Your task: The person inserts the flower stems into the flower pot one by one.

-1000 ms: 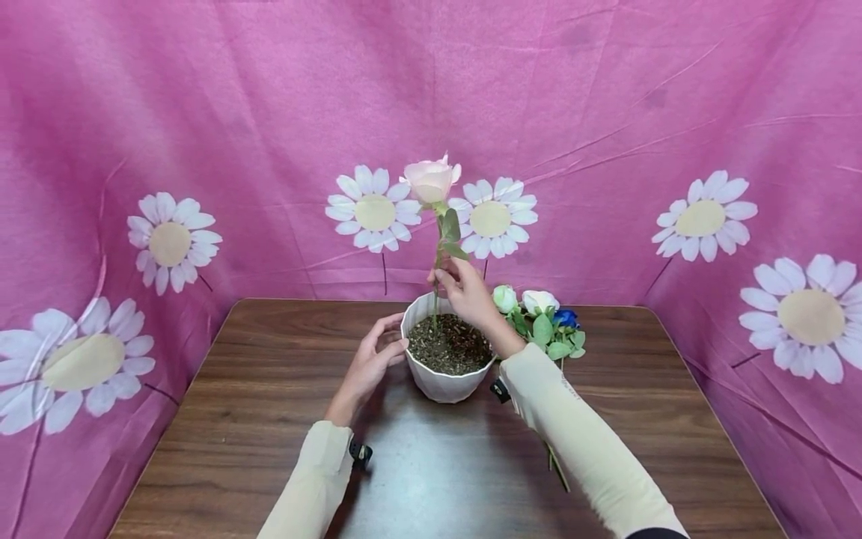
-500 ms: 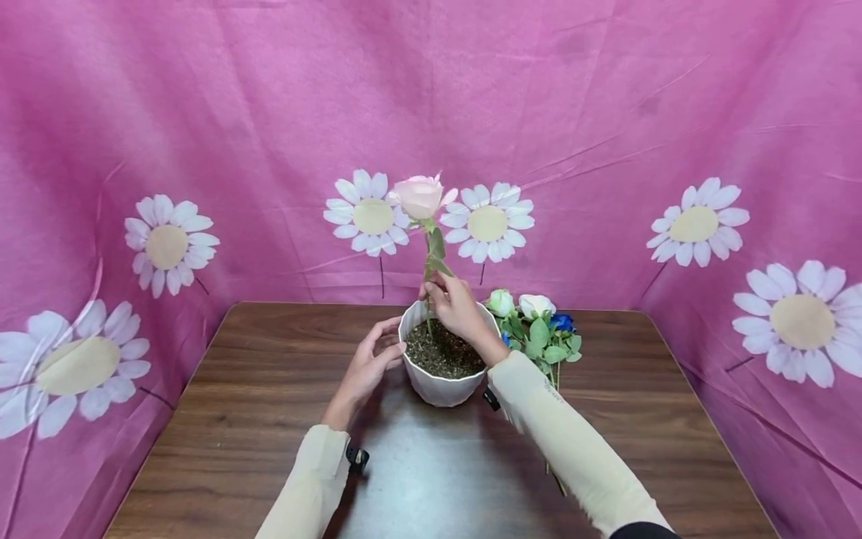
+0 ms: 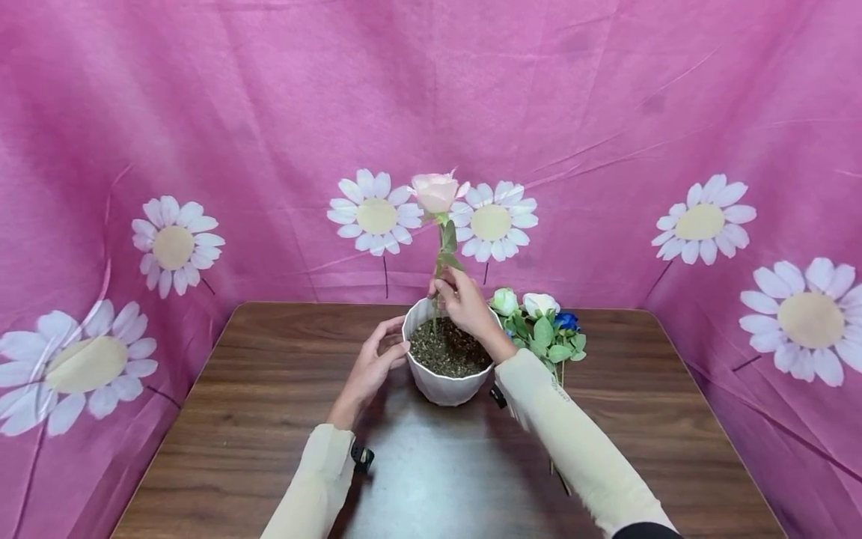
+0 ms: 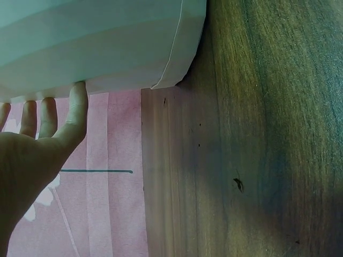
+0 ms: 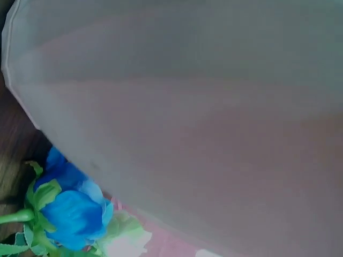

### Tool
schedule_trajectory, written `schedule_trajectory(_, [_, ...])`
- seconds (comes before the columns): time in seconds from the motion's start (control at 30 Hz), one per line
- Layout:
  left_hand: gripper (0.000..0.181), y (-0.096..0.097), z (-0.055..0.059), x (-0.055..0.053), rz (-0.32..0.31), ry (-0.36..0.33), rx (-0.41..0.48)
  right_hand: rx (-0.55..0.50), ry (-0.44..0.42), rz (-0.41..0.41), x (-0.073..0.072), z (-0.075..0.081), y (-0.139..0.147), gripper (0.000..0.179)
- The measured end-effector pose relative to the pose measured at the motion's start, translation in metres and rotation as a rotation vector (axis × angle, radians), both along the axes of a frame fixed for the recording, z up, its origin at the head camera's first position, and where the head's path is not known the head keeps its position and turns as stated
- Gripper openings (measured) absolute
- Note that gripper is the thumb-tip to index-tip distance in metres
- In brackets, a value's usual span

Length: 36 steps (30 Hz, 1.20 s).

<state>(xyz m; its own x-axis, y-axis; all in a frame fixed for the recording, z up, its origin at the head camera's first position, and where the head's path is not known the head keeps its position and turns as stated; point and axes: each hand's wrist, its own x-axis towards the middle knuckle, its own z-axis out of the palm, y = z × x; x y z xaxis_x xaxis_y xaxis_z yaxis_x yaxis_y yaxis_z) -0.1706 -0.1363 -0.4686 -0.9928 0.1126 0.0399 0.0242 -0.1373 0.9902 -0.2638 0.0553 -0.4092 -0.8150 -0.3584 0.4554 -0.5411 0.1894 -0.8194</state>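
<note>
A pale pink rose [image 3: 436, 193] stands upright over a white faceted flowerpot [image 3: 447, 389], its stem reaching down to the dark soil [image 3: 447, 348]. My right hand [image 3: 465, 299] pinches that stem between thumb and fingers just below the leaves, above the rim. At the pot's left side, my left hand [image 3: 373, 359] rests its fingertips and thumb against the outer wall. In the left wrist view the fairly straight fingers [image 4: 77, 107] touch the pot wall [image 4: 107, 43]. The right wrist view is mostly filled by the pot wall [image 5: 177, 118], and the right hand is hidden there.
Right of the pot lie several cut flowers: white roses [image 3: 540, 303], a blue rose [image 3: 567, 321] and green leaves [image 3: 544, 331], with stems running under the right forearm. The wooden table [image 3: 269, 419] ends at a pink cloth [image 3: 269, 150] printed with daisies.
The rose and right hand dip slightly lower than a second ago. The flower leans a little left half a second ago and is now back right. The left hand stays at the pot.
</note>
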Motion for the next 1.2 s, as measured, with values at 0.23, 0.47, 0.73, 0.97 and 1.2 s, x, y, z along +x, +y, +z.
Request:
schedule_trajectory(0.23, [0.052, 0.0, 0.002, 0.0, 0.001, 0.005, -0.007, 0.067, -0.033, -0.035, -0.002, 0.0, 0.005, 0.014])
schedule_trajectory(0.47, [0.051, 0.001, 0.004, 0.0, 0.015, 0.018, -0.006, 0.128, 0.051, 0.017, -0.002, 0.006, 0.002, 0.027])
schedule_trajectory(0.73, [0.05, 0.002, 0.0, 0.001, 0.01, 0.012, 0.002, 0.215, 0.043, 0.024, 0.005, 0.004, 0.006, 0.021])
schedule_trajectory(0.97, [0.051, 0.002, -0.002, 0.001, 0.014, 0.013, 0.013, 0.305, 0.137, -0.023, 0.015, 0.009, 0.019, 0.024])
schedule_trajectory(1.2, [0.051, 0.004, 0.0, 0.002, 0.014, 0.021, 0.017, 0.258, 0.094, -0.061, 0.023, 0.012, 0.035, 0.021])
